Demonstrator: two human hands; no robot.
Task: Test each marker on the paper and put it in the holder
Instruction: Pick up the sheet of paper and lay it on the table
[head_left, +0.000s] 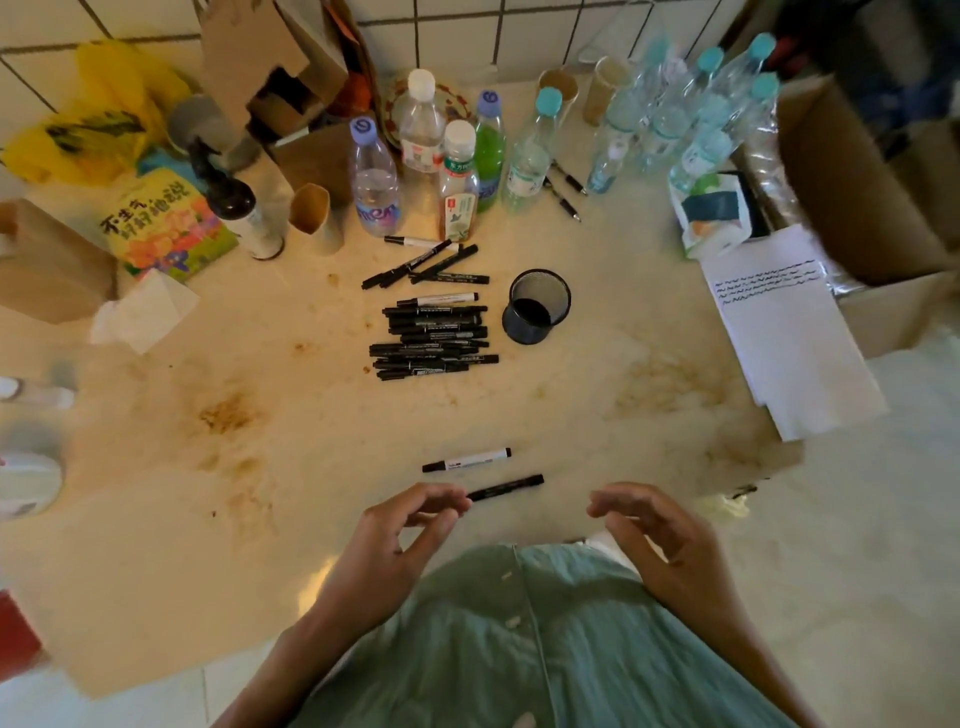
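Observation:
A black marker (506, 487) lies slanted near the table's front edge, and the thumb and fingertips of my left hand (410, 525) pinch its left end. Just beyond it rests a white-barrelled marker (467, 460). My right hand (654, 535) hovers to the right with its fingers curled apart, holding nothing. A stack of several black markers (434, 338) sits mid-table, with a few loose markers (426, 265) behind it. The black mesh holder (537, 306) stands upright to the right of the stack; I see no marker in it. White paper (789, 332) with black squiggle lines lies at the right.
Several water bottles (374, 182) and cardboard tubes line the back by the tiled wall. A pump bottle (244, 213), a colourful packet (166, 228) and tissues (143, 312) are at the left. A cardboard box (852, 171) stands at the right. The tabletop (260, 415) is stained.

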